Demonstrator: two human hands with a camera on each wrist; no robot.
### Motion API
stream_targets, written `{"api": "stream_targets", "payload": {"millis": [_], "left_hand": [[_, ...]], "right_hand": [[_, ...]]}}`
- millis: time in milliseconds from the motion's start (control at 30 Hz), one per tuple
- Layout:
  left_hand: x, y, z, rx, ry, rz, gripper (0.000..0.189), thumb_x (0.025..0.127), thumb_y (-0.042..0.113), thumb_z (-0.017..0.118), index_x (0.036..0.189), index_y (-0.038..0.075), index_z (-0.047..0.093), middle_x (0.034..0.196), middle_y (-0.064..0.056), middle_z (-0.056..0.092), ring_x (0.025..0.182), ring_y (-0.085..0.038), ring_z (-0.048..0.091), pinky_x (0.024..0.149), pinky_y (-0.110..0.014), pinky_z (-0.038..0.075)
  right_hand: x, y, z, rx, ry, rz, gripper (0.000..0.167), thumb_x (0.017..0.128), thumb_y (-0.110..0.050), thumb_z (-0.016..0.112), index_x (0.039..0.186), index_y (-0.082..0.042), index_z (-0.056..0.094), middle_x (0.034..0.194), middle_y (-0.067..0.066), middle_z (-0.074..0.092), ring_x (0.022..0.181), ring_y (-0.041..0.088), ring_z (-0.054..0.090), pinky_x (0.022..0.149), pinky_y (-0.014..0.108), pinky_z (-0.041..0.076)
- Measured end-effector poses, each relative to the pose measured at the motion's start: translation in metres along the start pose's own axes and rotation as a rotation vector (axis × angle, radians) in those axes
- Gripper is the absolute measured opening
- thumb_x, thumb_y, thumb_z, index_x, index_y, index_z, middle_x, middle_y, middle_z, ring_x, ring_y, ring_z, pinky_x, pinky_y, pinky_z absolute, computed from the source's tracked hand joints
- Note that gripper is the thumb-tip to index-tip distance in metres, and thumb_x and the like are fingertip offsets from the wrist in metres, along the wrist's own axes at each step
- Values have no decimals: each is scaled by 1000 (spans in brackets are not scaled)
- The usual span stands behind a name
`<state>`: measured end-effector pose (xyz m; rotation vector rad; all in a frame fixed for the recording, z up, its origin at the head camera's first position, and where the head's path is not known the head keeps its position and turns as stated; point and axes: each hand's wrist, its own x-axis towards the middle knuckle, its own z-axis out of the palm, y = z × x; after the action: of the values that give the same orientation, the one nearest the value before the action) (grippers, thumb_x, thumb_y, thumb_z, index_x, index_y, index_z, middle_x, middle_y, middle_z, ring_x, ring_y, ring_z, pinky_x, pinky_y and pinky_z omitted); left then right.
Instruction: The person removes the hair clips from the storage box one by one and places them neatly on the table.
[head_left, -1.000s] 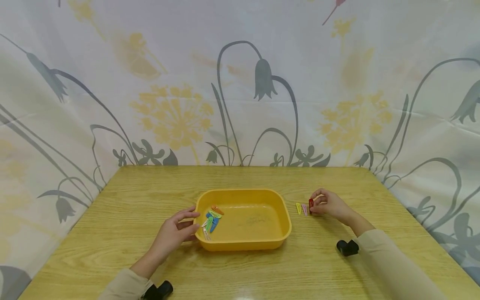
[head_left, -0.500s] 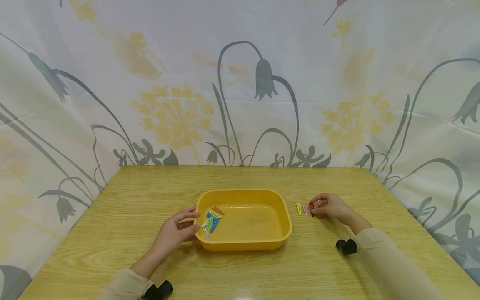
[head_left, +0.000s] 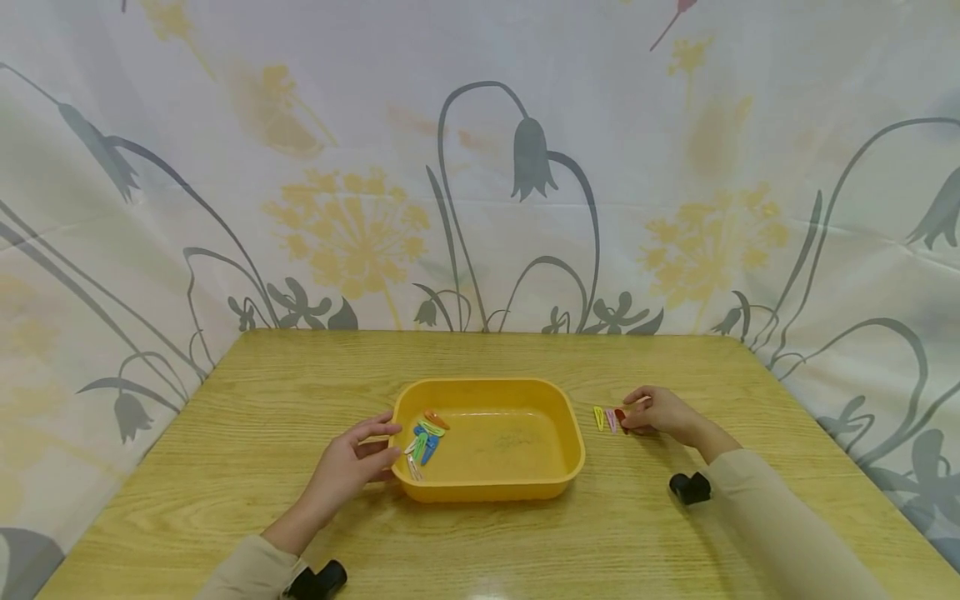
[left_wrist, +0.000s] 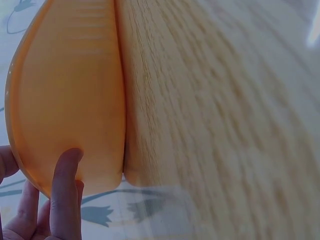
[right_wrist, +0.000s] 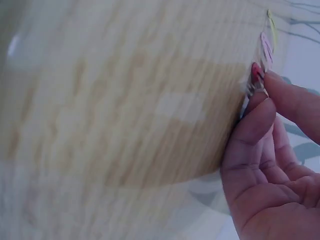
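My right hand (head_left: pixel 666 417) pinches a red snap hair clip (head_left: pixel 620 415) between thumb and index finger, at the table surface. In the right wrist view, the red clip's rounded end (right_wrist: pixel 256 69) shows past the fingertips; the rest is partly hidden. Just left of it a pink hair clip (head_left: pixel 611 420) and a yellow hair clip (head_left: pixel 598 418) lie side by side. My left hand (head_left: pixel 347 467) holds the left end of a yellow plastic basin (head_left: pixel 491 493), fingers at the rim and one against the outer wall. Several colourful hair clips (head_left: pixel 420 448) lie inside the basin's left end.
The wooden table (head_left: pixel 300 358) carries the basin near its middle. A patterned curtain (head_left: pixel 480 208) hangs behind the table and along both sides. A black wrist camera (head_left: pixel 690 489) sits by the right sleeve, another black camera (head_left: pixel 318 581) by the left.
The red clip, upright in my right fingers a second ago, has been lowered and tilted beside the pink clip. My left hand and the basin have stayed in place.
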<state>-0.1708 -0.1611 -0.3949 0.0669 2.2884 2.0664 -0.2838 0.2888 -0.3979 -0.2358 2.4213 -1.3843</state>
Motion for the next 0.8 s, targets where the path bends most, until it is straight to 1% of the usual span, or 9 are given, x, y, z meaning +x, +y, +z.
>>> {"api": "stream_targets", "payload": {"millis": [100,200,333,467,600,800], "left_hand": [[0,0,0,6,1,1,32,86,0,64,116,-9,57,142,-12,40,110,-33,55,72,-39,56],[0,0,0,3,-3,0,33,86,1,64,117,-9,57,143,-12,38,110,-32,56,72,-39,56],[0,1,0,1,-8,2,34,86,1,64,118,-9,57,143,-12,38,110,-32,55,73,-40,56],[1,0,0,4,-1,-4,34,87,1,64,118,-8,57,142,-13,40,110,-32,55,73,-40,56],[1,1,0,3,3,-9,33,87,1,63,118,-8,57,142,-12,39,110,-33,55,73,-41,56],[0,3,1,-1,6,-14,31,87,0,63,117,-8,58,143,-12,38,110,-32,55,72,-39,56]], "right_hand": [[0,-4,-3,-17,-6,-15,37,86,0,62,114,16,44,84,10,56,72,18,59,67,28,54],[-1,-11,-8,-47,-18,-67,36,88,-3,61,114,16,45,82,10,55,74,23,59,71,33,55],[-1,-23,-13,-75,-24,-119,36,89,-4,59,116,16,45,85,12,54,82,35,58,79,42,53],[-1,-36,-13,-97,-11,-148,37,89,-5,60,116,15,46,86,13,55,88,42,57,81,49,51],[1,-48,-11,-112,-1,-174,36,88,-6,62,115,13,48,86,13,56,86,41,57,80,49,51],[4,-66,-5,-140,1,-194,32,87,-9,64,113,7,52,89,12,56,81,28,58,81,47,52]]}}
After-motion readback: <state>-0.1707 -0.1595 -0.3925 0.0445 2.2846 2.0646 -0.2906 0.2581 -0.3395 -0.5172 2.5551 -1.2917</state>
